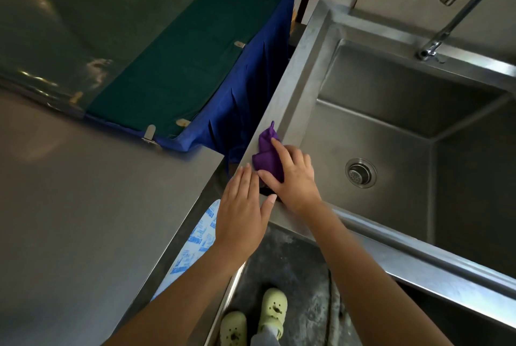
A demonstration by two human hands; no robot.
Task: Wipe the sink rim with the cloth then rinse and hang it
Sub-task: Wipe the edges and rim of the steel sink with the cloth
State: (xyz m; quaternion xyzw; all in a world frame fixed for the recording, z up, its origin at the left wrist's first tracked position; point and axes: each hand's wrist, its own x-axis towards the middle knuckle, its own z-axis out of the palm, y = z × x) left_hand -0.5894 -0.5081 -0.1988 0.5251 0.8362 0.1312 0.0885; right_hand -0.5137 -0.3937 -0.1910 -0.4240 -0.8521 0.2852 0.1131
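This is looking like a working kitchen or scullery, more commercial than domestic: a deep stainless-steel sink [377, 133] with a wide flat rim and a strainer drain [360, 173] is sitting under a tall gooseneck tap [458, 10], and a broad stainless-steel counter [83, 206] is running alongside it. A table draped in green cloth [178, 66] over a blue skirt [237, 105], with a clear plastic cover taped down on top, is standing just beyond the counter, and the floor [293, 276] below is showing as rough, stained concrete.
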